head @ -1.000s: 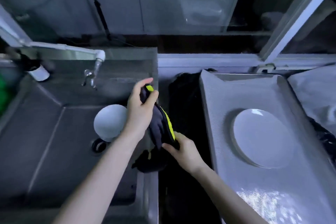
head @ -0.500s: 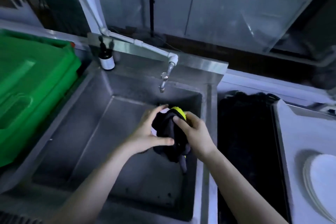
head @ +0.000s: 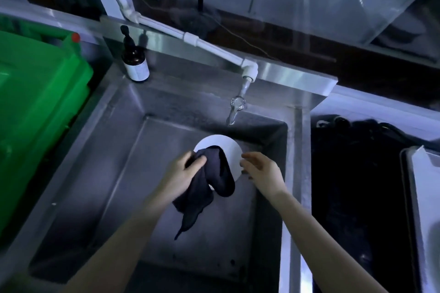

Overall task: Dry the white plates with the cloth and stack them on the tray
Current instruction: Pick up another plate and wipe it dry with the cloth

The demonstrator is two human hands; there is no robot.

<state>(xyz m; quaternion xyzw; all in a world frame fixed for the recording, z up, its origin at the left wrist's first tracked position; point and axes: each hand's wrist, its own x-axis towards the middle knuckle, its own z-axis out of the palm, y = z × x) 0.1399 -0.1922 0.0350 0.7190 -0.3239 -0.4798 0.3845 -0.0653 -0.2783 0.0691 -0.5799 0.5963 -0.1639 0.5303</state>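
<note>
Stainless steel sink (head: 147, 197), deep and rectangular, brushed and dull grey, fills the middle of the frame. Green plastic bin (head: 35, 102), smooth moulded lid, takes up the left edge. Pale flat tray (head: 426, 185) with a raised rim, only a strip in view at the far right; dark gap between it and the sink.

White plastic pipe (head: 209, 46) runs diagonally from upper left down to an elbow joint. Below it, a short clear-looking faucet (head: 237, 107), spout over the basin.

White plate (head: 232, 152): round, smooth, matte, in the sink just below the faucet, near frame centre. Its lower left part is covered by the cloth (head: 214, 178), dark, soft and bunched, one long tail hanging down to a point.

Brown glass bottle (head: 135, 59), white label, black pump top, upright on the sink's back left corner.

Left hand (head: 181, 173): grip closed round the bunched cloth, at the plate's left edge. Right hand (head: 262, 171): fingers loosely curved at the plate's right rim; blurred, cannot tell whether the grip holds it.
</note>
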